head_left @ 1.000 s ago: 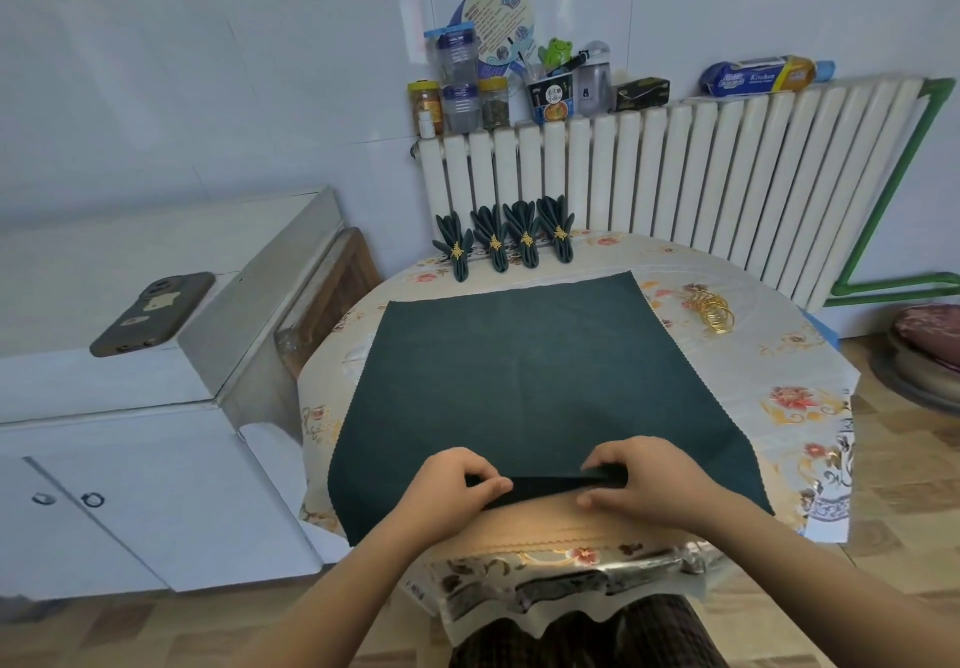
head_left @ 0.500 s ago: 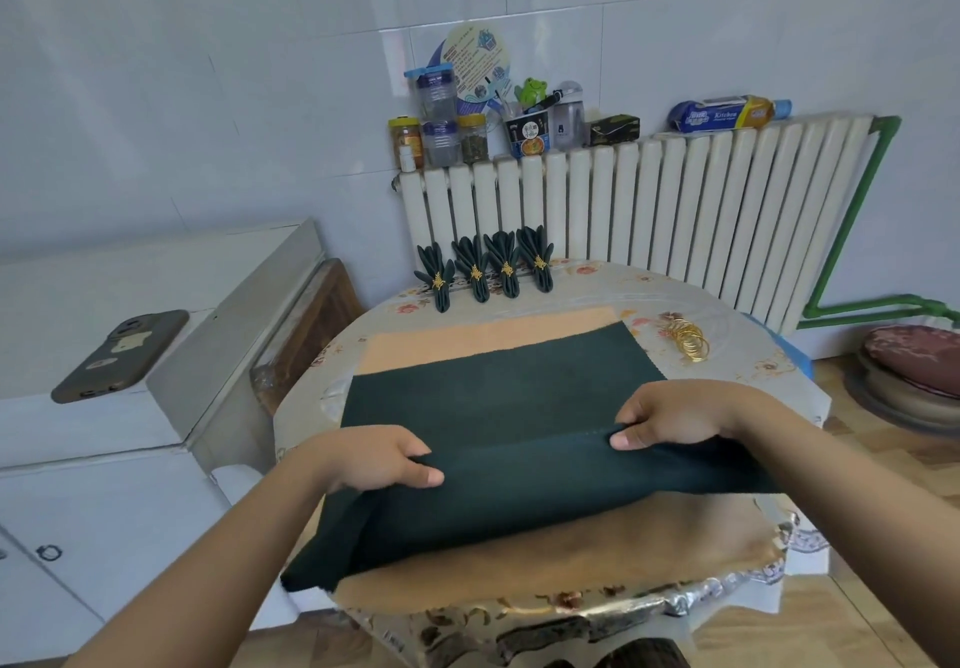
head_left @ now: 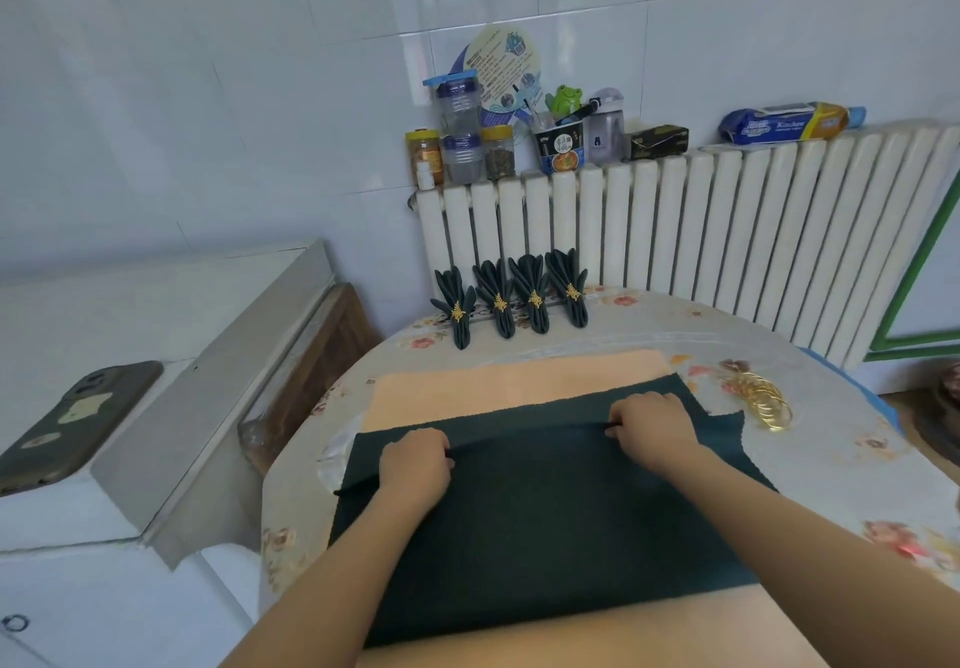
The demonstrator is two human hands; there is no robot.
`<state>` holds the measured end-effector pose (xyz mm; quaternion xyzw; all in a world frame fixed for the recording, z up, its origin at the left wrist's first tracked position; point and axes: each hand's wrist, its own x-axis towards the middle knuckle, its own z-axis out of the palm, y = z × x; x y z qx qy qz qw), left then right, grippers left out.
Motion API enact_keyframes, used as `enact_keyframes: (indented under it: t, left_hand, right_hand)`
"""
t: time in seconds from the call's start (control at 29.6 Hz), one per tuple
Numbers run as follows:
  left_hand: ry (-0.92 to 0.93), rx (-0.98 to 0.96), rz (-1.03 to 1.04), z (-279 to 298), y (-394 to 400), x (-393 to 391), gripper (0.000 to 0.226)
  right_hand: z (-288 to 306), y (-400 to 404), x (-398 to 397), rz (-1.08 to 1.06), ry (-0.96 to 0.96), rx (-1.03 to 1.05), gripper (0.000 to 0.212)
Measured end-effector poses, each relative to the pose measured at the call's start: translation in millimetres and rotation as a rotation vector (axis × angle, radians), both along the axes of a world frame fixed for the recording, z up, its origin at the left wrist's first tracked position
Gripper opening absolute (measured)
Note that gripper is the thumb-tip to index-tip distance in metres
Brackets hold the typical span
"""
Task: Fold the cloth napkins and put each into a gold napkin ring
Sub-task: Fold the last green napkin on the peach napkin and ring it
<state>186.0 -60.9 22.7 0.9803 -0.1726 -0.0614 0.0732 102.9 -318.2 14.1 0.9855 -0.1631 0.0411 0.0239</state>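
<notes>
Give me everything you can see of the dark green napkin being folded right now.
The dark green napkin is plain woven-looking cloth, lying mostly flat on a peach mat on the round table. Its near part is doubled forward over the rest, making a raised fold line across its width. The left hand and right hand each pinch that fold. One corner pokes out at right, near the loose gold rings.

home kitchen or dining corner: white tiled wall (head_left: 208, 95), white ribbed radiator (head_left: 675, 230) at the far side, its top holding spice jars (head_left: 467, 147), an instant noodle cup (head_left: 560, 150) and a pack marked "kitchen" (head_left: 784, 124). round table under a floral cloth (head_left: 857, 464) in the middle; white cabinet (head_left: 104, 485) at left with a phone (head_left: 72, 423) on it.
</notes>
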Motion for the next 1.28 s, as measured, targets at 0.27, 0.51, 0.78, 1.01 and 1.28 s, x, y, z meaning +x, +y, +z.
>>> enact_keyframes:
  t: [0.27,0.51,0.78,1.01,1.28]
  left_hand:
    - [-0.082,0.019,0.000,-28,-17,65,0.022]
    - [-0.082,0.122,0.024,-39,-25,93,0.021]
    - [-0.013,0.169,0.052,-39,-26,112,0.020]
    - [0.052,0.163,0.058,-34,-25,116,0.036]
    - [0.087,0.257,-0.053,-27,6,127,0.041]
  right_hand:
    - [-31,-20,66,0.018,-0.047,0.030,0.028]
    - [-47,-24,83,-0.012,-0.130,0.036,0.027]
    - [-54,-23,92,-0.051,-0.191,0.008,0.029]
    - [-57,-14,92,-0.066,-0.250,0.005,0.032]
    - [-61,33,58,0.353,-0.237,0.338,0.026]
